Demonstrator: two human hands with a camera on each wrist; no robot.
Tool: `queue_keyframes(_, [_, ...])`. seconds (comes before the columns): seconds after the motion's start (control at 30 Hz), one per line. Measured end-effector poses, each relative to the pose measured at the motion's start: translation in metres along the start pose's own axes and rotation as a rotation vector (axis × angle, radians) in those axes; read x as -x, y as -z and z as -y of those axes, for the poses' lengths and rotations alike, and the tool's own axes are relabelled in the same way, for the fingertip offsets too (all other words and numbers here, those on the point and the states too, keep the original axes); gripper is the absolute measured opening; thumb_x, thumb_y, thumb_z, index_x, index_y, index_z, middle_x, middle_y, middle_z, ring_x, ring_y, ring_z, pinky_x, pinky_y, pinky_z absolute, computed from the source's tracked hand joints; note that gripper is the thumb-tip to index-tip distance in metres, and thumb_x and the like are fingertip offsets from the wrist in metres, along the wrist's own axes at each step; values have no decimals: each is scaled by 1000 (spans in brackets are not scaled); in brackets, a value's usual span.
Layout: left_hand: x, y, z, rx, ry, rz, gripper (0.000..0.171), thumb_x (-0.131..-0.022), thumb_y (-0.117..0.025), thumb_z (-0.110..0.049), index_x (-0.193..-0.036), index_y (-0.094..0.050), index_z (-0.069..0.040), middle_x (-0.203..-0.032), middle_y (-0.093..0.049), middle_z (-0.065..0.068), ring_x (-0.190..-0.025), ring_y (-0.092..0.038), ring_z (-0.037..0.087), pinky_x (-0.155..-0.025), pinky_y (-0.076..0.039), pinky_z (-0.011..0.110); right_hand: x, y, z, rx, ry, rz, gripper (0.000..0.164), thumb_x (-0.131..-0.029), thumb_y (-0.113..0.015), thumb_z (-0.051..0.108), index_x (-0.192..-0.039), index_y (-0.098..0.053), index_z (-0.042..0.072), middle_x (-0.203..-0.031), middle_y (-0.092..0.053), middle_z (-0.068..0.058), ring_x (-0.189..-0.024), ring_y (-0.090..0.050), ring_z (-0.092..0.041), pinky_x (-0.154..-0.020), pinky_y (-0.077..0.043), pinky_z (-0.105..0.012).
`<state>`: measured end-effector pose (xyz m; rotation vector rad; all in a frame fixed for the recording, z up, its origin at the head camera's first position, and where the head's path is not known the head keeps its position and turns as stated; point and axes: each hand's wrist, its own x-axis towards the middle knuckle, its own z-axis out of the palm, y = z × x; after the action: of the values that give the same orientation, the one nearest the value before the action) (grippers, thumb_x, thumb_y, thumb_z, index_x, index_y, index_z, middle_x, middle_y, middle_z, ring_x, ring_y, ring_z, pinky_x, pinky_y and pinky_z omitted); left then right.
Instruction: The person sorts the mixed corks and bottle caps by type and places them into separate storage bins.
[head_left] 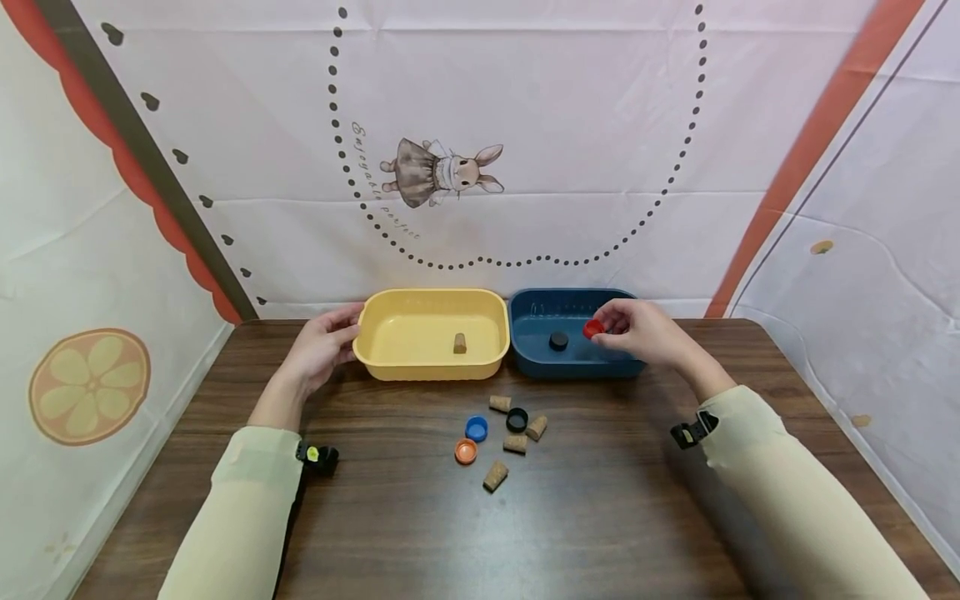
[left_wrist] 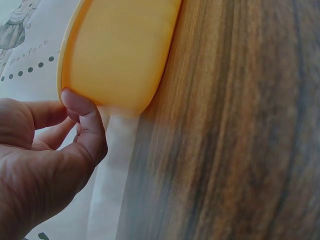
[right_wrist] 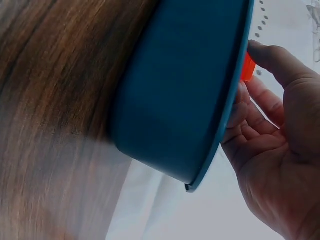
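Note:
My right hand point(head_left: 642, 331) pinches a red bottle cap point(head_left: 593, 328) between thumb and fingers, over the dark blue basin point(head_left: 525, 354). The right wrist view shows an edge of the red cap point(right_wrist: 247, 67) past the basin's rim point(right_wrist: 220, 125). A black cap point(head_left: 558, 340) lies inside the blue basin. At the other side, my left hand point(head_left: 321, 346) holds the left end of the yellow basin point(head_left: 427, 372), its thumb point(left_wrist: 80, 102) at the rim and the other fingers partly hidden behind. One cork point(head_left: 460, 343) rests in the yellow basin.
On the wooden table point(head_left: 390, 517) in front of the basins lie several corks point(head_left: 496, 476), a blue cap point(head_left: 476, 428), an orange cap point(head_left: 466, 452) and another black cap point(head_left: 517, 419). A printed cloth point(head_left: 570, 125) hangs right behind the basins.

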<state>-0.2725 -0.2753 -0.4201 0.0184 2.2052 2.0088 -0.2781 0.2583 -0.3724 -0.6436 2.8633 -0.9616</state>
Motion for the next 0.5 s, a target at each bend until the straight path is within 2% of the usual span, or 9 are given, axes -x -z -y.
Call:
queue_keyframes(0.3, [0, 1, 2, 5, -2, -2, 53, -113, -50, -7, -164, -37, -2, -140, -43, 22, -111, -59, 24, -81, -60, 26, -15, -9, -11, 45, -21, 27, 28, -96, -82, 21, -117, -73, 4, -102, -71, -8, -90, -63, -25, -83, -55, -41])
queue_keyframes(0.5, [-1, 0, 2, 1, -7, -2, 54, -113, -50, -7, -165, -36, -3, -139, -44, 22, -111, -59, 24, -81, -60, 27, -16, -10, -10, 70, -37, 22, 39, -97, -81, 19, -127, -68, -2, -109, -71, -15, -98, -65, -29, -89, -57, -50])
